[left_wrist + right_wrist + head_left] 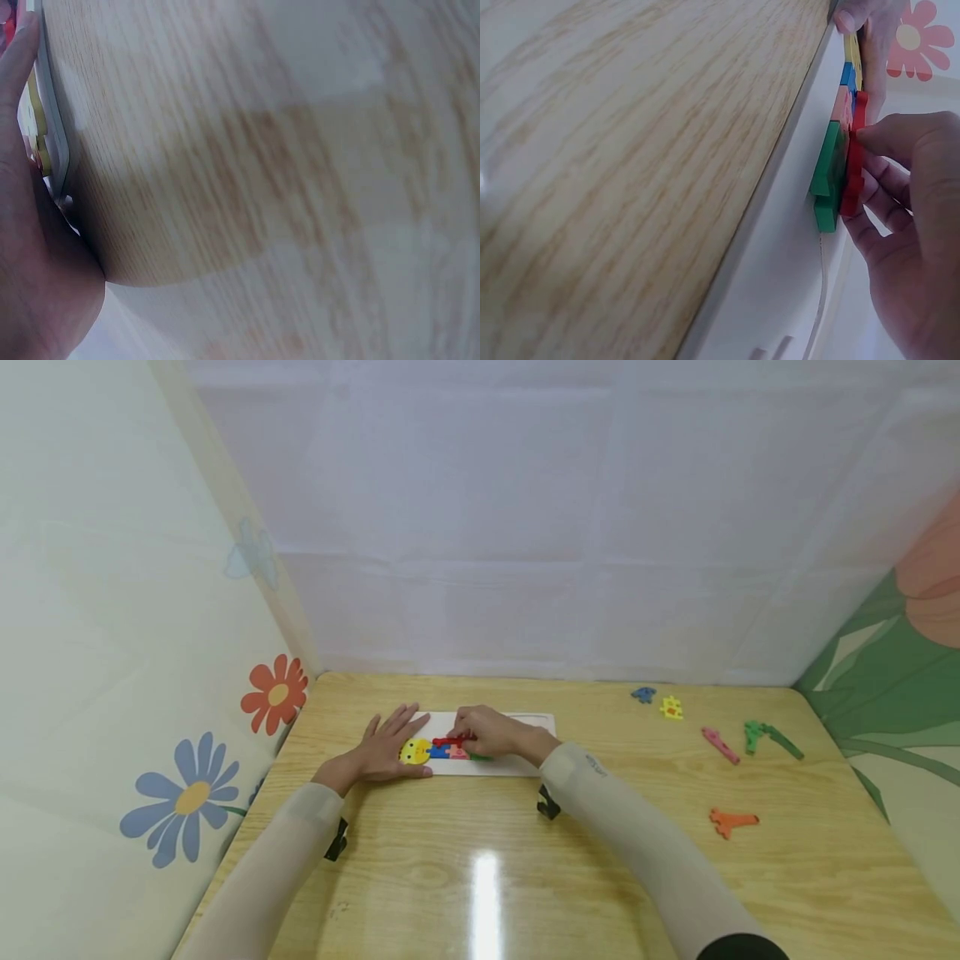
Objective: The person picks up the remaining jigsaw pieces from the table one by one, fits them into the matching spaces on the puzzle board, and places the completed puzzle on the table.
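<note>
Red puzzle piece (854,161) along the row's far side, pinched in the right hand's (489,732) fingers; seating unclear. Row on white board (457,768): yellow face piece (412,752), blue piece (440,752), pink piece (458,752), green piece (828,176). Left hand (384,750) spread wide across board's left end. Assembly judged partway: loose pieces, e.g. orange piece (732,822), lie right on the counter (420,852). Ample room on board's near side; narrower strip to counter's back edge.
</note>
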### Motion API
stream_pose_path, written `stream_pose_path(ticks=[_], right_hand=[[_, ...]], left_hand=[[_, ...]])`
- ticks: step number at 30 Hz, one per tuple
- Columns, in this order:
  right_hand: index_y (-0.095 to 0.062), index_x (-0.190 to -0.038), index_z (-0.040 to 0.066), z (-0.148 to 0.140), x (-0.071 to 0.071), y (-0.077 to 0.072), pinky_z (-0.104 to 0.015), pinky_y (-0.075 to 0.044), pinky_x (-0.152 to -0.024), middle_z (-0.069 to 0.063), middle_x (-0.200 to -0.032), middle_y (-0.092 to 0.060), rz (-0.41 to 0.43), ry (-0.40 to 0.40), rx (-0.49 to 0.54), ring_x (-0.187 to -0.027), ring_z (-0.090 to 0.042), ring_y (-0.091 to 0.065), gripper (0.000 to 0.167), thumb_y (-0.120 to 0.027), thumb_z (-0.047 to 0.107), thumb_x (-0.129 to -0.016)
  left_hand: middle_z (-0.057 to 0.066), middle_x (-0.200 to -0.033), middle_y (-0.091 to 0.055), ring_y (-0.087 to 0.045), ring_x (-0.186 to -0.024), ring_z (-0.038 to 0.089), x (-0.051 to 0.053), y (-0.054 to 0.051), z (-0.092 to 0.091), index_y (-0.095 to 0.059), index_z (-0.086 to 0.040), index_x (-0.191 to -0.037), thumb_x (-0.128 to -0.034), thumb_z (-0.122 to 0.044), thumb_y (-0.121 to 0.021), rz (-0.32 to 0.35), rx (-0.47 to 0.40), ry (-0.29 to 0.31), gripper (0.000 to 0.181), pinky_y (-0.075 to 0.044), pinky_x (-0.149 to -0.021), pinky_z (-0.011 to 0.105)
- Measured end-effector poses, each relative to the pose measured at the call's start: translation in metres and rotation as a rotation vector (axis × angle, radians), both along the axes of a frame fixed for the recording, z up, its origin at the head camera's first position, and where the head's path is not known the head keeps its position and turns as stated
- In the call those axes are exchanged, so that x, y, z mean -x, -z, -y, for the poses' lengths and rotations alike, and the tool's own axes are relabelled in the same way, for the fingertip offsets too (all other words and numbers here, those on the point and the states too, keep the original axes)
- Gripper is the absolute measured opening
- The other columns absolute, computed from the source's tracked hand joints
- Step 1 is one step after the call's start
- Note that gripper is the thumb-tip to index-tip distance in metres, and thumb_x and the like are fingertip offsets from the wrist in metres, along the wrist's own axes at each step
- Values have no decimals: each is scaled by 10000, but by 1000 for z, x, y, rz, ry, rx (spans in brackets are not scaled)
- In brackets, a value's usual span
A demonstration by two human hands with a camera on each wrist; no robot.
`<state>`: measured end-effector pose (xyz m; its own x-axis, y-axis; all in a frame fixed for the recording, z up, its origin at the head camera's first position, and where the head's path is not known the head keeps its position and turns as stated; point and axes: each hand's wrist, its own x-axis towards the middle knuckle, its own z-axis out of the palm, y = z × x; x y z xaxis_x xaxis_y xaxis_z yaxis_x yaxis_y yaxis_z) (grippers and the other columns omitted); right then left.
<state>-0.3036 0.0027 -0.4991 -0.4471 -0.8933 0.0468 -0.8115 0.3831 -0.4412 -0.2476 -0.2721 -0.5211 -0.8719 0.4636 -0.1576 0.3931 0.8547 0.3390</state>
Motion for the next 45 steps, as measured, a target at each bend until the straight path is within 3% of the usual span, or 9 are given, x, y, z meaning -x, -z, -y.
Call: stream_pose_path(ticks=[11,19,45], right_hand=[[-745,-1307,23,-1,-3,0,-261,-555,-860,-87,-1139,-703,55,22,23,-963,-153,-642,306,-657,72,-1018],[-776,-1245,12,0,-3,1,-241,-556,-842,-95,-1083,-708,53,22,77,-938,-159,-651,274,-712,39,-980],[-764,-1280,35,3,-9,8,-247,-519,-830,-79,-1092,-681,52,77,61,-921,-145,-579,290,-704,50,-996]], left_hand=[[164,-1783,-48,10,-1638,410,1,-1,-1,-194,-141,-1709,-892,-745,-665,-8,5,1,1120,33,-1237,746],[160,-1785,-45,16,-1638,407,1,1,-1,-194,-145,-1710,-890,-754,-656,-6,2,4,1121,37,-1234,751],[164,-1783,-58,7,-1638,410,1,1,0,-207,-144,-1707,-880,-766,-654,-6,2,-8,1127,30,-1234,755]])
